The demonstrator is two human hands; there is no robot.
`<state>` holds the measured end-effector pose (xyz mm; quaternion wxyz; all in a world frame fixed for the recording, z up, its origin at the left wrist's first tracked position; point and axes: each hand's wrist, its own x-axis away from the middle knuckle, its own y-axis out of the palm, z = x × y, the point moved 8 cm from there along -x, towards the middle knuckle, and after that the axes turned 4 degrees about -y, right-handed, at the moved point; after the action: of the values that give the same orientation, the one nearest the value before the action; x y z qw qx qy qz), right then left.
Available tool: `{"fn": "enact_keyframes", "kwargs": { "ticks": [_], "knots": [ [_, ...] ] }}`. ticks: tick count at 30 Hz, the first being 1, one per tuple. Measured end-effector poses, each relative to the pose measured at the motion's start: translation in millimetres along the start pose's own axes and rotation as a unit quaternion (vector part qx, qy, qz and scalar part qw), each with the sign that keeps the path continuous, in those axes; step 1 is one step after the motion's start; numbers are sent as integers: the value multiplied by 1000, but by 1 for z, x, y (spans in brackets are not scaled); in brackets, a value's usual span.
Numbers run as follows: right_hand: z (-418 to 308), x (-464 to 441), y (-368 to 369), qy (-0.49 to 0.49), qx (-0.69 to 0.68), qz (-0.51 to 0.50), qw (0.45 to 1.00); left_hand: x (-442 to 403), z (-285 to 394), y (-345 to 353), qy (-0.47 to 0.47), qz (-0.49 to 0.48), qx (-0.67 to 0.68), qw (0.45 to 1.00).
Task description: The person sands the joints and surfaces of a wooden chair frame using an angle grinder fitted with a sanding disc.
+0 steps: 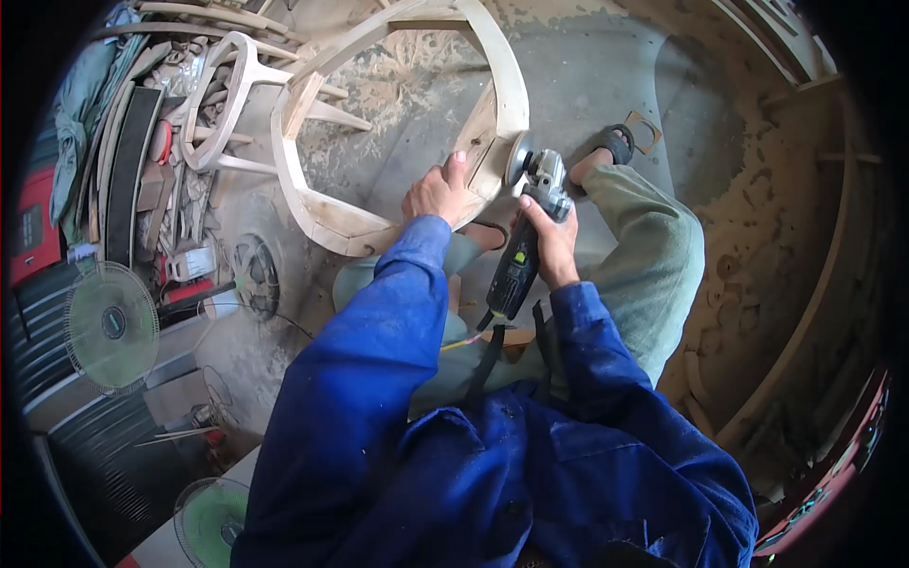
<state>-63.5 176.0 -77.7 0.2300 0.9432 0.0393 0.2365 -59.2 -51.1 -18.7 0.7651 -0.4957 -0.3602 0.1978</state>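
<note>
A pale wooden chair frame (350,220), an angular ring with legs, tilts in front of my knees. My left hand (440,194) is closed over its near right side, the thumb up and the other fingers partly hidden. In my right hand (554,241) is a black and grey angle grinder (518,270), gripped round the body with the head pointing away from me. The grinder's round disc (518,158) lies against the outer right edge of the wood, or very close to it. Whether it spins I cannot tell.
A second wooden frame (220,104) stands at the left, near stacked wood strips (123,170). A standing fan (112,324) and a wheel-like base (256,275) are lower left. Sawdust covers the floor (606,76). A small square wooden piece (647,133) lies by my sandalled foot.
</note>
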Motion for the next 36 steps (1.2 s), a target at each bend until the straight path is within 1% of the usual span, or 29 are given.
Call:
{"fn": "enact_keyframes", "kwargs": {
  "ticks": [2, 6, 8, 11, 14, 15, 18, 19, 22, 23, 26, 27, 30, 33, 36],
  "knots": [
    [-3, -2, -10, -23, 30, 24, 999, 2, -3, 7, -2, -9, 0, 1000],
    [7, 4, -23, 60, 14, 21, 998, -4, -3, 14, 12, -20, 7, 1000],
    [4, 0, -22, 22, 23, 18, 999, -7, -5, 13, 14, -15, -3, 1000],
    [-6, -1, -10, 9, 20, 8, 1000, -5, -3, 8, 8, -5, -3, 1000],
    [7, 0, -16, 42, 3, 0, 999, 0, -9, 9, 5, -3, -1, 1000],
    [9, 2, -19, 67, 10, 12, 998, -2, -9, 9, 9, -1, -2, 1000],
    [3, -2, -15, 67, -14, -20, 997, -8, -9, 11, 16, 3, -7, 1000],
    [-2, -5, -16, 48, -12, 1, 999, -11, -6, 12, 22, 6, -6, 1000],
    [-22, -9, -12, 9, 49, 4, 999, -7, -11, 15, 20, 9, -8, 1000],
    [-17, -10, -16, 14, 52, 6, 999, -4, -12, 13, 18, 8, -10, 1000],
    [-7, -16, -18, 58, 16, -51, 997, -3, -5, 7, 23, 13, -5, 1000],
    [-9, -16, -20, 59, 23, -14, 998, -3, -5, 7, 23, 15, -4, 1000],
    [-22, -18, -16, 23, 33, -11, 999, -6, -4, 8, 22, 25, -15, 999],
    [-11, -21, -26, 50, 35, -6, 998, -1, -4, 8, 24, 13, -14, 1000],
    [2, -17, -26, 88, 15, -36, 995, 1, -7, 6, 21, 14, -8, 1000]
  ]
}}
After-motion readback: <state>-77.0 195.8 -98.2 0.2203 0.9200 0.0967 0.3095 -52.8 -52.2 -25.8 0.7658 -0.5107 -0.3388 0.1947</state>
